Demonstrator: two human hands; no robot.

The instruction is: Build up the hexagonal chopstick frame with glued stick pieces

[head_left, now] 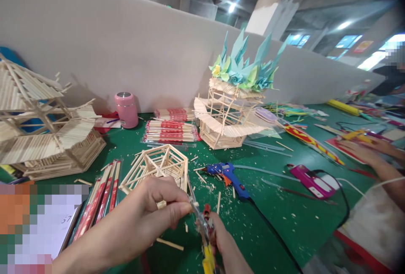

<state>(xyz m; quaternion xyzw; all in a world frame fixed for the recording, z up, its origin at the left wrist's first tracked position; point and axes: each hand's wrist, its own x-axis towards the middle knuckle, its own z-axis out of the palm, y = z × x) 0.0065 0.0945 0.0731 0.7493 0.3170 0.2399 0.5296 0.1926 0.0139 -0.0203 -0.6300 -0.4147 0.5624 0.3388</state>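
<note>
My left hand [158,210] is closed in a pinch on a short wooden stick [196,204], of which only a pale end shows. Its fingertips are right beside the metal jaws of a pair of pliers [207,240] with red and yellow on the handles. Around those handles my right hand [223,240] is closed, partly hidden by the tool. Just beyond my left hand sits a small polygonal frame of wooden sticks [167,160], partly covered by the hand. A blue glue gun [230,177] lies to the right, apart from both hands.
Stick pavilions stand at left [60,139] and centre [221,130], the latter topped with paper leaves [243,67]. Chopstick packs [171,130], a pink flask [126,109], a phone-like magenta case [313,181] and a cable [275,231] lie about. Another person's hands [357,151] work at right.
</note>
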